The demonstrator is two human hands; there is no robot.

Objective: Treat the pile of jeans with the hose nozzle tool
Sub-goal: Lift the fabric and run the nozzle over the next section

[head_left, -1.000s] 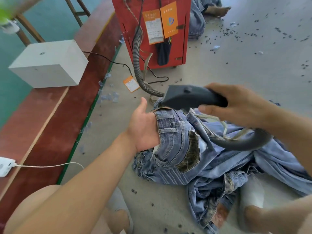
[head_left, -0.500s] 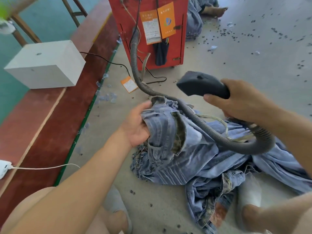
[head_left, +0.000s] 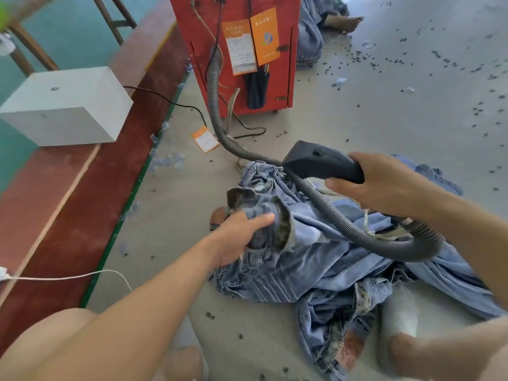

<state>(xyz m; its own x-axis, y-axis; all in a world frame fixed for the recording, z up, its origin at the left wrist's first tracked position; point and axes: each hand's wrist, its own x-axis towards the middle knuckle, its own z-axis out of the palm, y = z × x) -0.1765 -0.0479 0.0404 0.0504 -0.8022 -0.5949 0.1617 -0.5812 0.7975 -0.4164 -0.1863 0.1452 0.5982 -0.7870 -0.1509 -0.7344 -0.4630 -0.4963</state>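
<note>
While left hand (head_left: 236,237) grips jeans (head_left: 316,259), right hand (head_left: 384,185) grasping nozzle (head_left: 316,160), bare floor (head_left: 384,111) beyond.

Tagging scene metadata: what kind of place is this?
Probably a garment finishing workshop: a pile of jeans on a bare floor littered with thread scraps, and a hose nozzle tool fed by a ribbed hose from a red machine cabinet.

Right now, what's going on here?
A person sits on the floor working through a pile of jeans. The left hand grips a bunched pair near its waistband, lifting it off the pile. The right hand holds the black hose nozzle just above that denim, not clearly touching it. Its ribbed grey hose loops over the pile and runs back to the red machine.
</note>
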